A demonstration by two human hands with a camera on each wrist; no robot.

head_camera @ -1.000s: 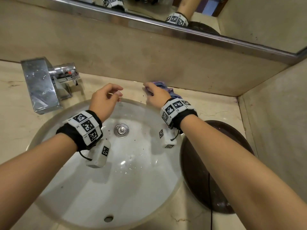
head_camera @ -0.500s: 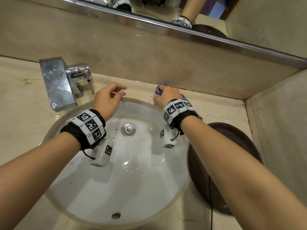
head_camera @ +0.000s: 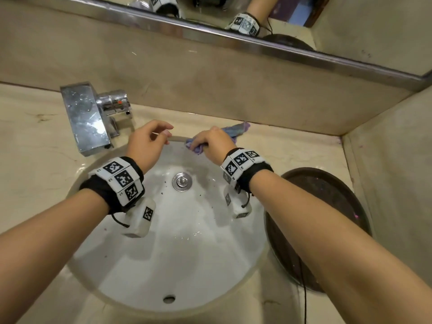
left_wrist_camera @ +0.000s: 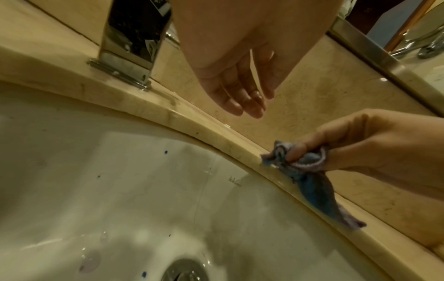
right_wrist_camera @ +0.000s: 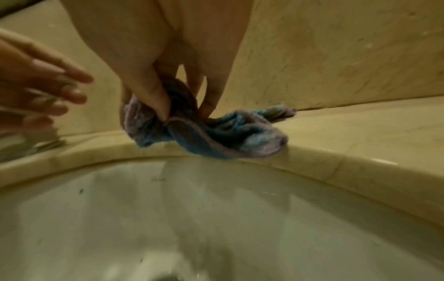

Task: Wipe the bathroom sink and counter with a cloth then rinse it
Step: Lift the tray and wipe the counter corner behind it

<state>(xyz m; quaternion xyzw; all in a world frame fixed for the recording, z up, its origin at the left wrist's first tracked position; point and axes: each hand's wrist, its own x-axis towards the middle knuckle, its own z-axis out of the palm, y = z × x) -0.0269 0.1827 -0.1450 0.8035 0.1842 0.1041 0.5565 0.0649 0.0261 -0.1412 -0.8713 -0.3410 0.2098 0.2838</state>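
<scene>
A blue and purple cloth (head_camera: 233,130) (left_wrist_camera: 310,186) (right_wrist_camera: 216,136) lies bunched on the back rim of the white sink (head_camera: 177,242), where the beige counter (head_camera: 28,164) meets the bowl. My right hand (head_camera: 211,140) (right_wrist_camera: 168,91) grips the cloth, thumb and fingers curled round it. My left hand (head_camera: 149,141) (left_wrist_camera: 242,91) hovers just left of it above the rim, fingers loosely bent, holding nothing. Dark specks dot the wet bowl around the drain (head_camera: 182,181).
A chrome tap (head_camera: 86,118) stands at the back left of the sink. A dark round tray (head_camera: 327,220) sits on the counter to the right, partly under my right forearm. A mirror (head_camera: 233,15) runs above the backsplash; a side wall (head_camera: 397,183) closes the right.
My right hand has dragged the cloth from the counter by the backsplash toward the sink's back rim. The left hand has stayed hovering beside it.
</scene>
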